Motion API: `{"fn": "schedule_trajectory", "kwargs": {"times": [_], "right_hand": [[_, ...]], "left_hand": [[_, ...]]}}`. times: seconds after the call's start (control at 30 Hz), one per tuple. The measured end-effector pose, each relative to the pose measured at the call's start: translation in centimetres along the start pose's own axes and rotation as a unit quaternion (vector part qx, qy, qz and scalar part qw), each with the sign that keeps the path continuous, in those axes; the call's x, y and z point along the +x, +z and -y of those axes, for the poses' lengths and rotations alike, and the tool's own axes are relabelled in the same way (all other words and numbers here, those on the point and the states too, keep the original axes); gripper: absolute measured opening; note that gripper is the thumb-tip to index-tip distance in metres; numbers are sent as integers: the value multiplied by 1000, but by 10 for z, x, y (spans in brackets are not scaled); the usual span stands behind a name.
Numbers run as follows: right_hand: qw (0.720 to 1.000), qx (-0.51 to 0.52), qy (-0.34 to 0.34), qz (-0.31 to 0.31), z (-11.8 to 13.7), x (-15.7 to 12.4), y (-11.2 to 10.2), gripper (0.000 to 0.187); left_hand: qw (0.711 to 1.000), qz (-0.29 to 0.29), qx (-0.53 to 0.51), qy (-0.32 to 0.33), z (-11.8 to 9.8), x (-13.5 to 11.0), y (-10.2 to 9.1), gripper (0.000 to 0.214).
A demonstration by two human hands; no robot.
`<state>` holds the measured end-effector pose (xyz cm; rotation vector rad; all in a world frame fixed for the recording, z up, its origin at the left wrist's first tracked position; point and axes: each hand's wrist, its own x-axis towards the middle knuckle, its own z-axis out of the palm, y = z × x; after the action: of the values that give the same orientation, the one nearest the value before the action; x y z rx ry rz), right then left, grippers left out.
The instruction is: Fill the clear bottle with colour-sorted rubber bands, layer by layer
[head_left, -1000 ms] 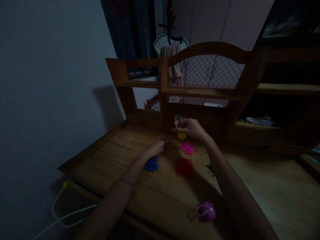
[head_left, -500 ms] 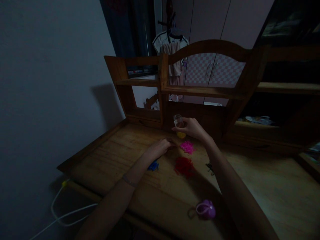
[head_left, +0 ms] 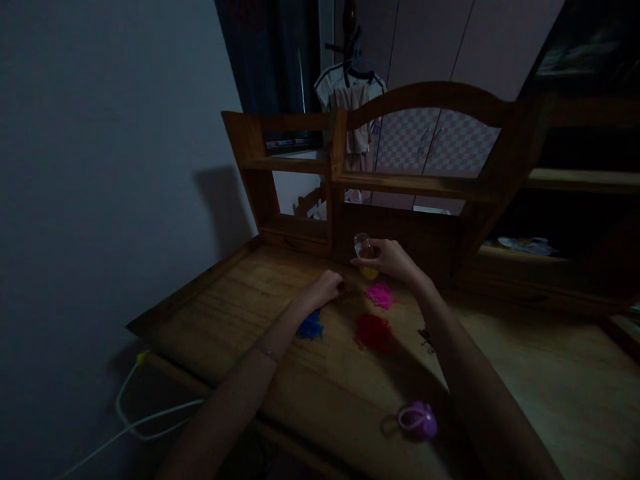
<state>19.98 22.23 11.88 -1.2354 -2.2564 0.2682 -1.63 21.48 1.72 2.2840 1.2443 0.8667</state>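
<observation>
Blue heap point(head_left: 310, 327): seen on the desk point(head_left: 225, 313), beside the left wrist.
Left hand point(head_left: 327, 288): laid on the desk, fingers curled; any pinch cannot be told.
Jar point(head_left: 365, 252): held upright by the back shelf, yellow bits inside.
Right hand point(head_left: 395, 260): closed round the jar.
Pink heap point(head_left: 381, 294): spread just below the jar.
</observation>
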Motion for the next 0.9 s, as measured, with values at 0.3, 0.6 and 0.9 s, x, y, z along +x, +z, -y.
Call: {"fn": "schedule_trajectory", "kwargs": {"times": [0.3,0.6,0.9], "right_hand": [[965,-240,29,103,12,-2,15,30],[967,-231,-8,110,31,-2,29,36],[953,-287,-16,96,42,-3,28,27]], "left_hand": [[944,-150,-284,-76,0,-4,-46,33],[914,-183,-352,-87,-5,-1,-45,40],[963,-127,-236,-30,-8,-6,-49,32]]}}
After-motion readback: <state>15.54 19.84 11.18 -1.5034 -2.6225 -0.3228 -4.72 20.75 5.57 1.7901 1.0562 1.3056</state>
